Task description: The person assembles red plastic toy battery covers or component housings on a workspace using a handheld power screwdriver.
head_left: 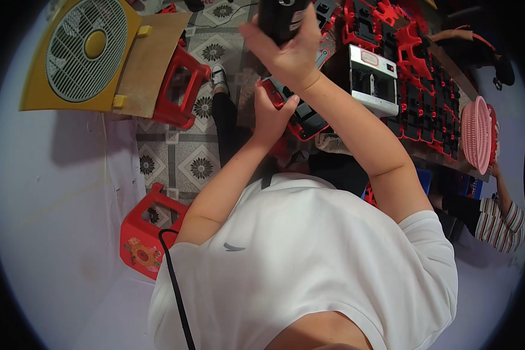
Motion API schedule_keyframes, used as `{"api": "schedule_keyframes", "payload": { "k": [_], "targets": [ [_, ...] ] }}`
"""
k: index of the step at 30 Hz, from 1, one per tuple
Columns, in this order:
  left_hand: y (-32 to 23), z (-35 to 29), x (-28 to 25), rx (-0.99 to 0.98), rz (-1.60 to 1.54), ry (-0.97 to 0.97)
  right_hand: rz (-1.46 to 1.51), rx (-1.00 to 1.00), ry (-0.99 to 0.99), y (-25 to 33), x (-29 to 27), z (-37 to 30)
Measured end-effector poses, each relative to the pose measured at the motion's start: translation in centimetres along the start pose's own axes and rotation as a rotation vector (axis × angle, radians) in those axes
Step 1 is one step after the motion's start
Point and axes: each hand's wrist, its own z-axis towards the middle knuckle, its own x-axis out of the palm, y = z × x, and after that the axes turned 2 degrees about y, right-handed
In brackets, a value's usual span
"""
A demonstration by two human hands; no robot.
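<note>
My right hand (291, 58) is raised at the top of the view, wrapped round a thick black tool (280, 20) that looks like a power screwdriver. Its upper end is cut off by the picture's edge and its tip cannot be seen. Below it, my left hand (271, 116) grips the near left side of a red and black plastic housing (310, 127), its thumb lying on top. The housing rests at the table's edge, partly hidden by my right wrist. Just right of my right forearm stands a white and silver screw feeder (372, 79).
Rows of red and black housings (429, 111) cover the table's right side, with a pink basket (476, 135) at its end. Left are a yellow fan (87, 49) and red stools (143, 236). A person in a striped top (499, 224) is at right; another sits beyond.
</note>
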Motion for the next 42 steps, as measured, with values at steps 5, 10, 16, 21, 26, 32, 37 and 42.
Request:
{"api": "schedule_keyframes", "payload": {
  "k": [5,10,16,21,26,32,37,42],
  "targets": [
    [2.2,0.4,-2.3,-0.097,-0.241,0.204,0.236,0.162,-0.123,1.1,-3.9,0.7],
    [-0.2,2.0,-5.5,-0.267,-0.434,0.583,0.217,0.195,-0.287,5.5,-11.7,-0.9],
    [-3.9,5.1,-3.1,-0.379,-0.298,0.813,0.170,0.229,-0.389,8.4,-13.7,-5.5],
    [-3.7,6.6,-2.0,-0.382,-0.098,0.902,0.115,0.273,-0.406,9.1,-15.3,-7.8],
    [-4.6,6.2,-1.7,-0.411,-0.042,0.891,0.081,0.279,-0.395,9.3,-16.2,-8.3],
    [-5.9,5.7,-5.3,-0.460,-0.315,0.729,0.135,0.285,-0.432,10.3,-16.6,-8.3],
    [-10.3,8.5,-7.7,-0.433,-0.640,0.316,0.132,0.283,-0.433,11.6,-18.6,-10.0],
    [-11.3,15.4,-16.1,-0.604,-1.161,0.754,0.227,0.589,-0.475,13.1,-19.5,-10.8]
  ]
}}
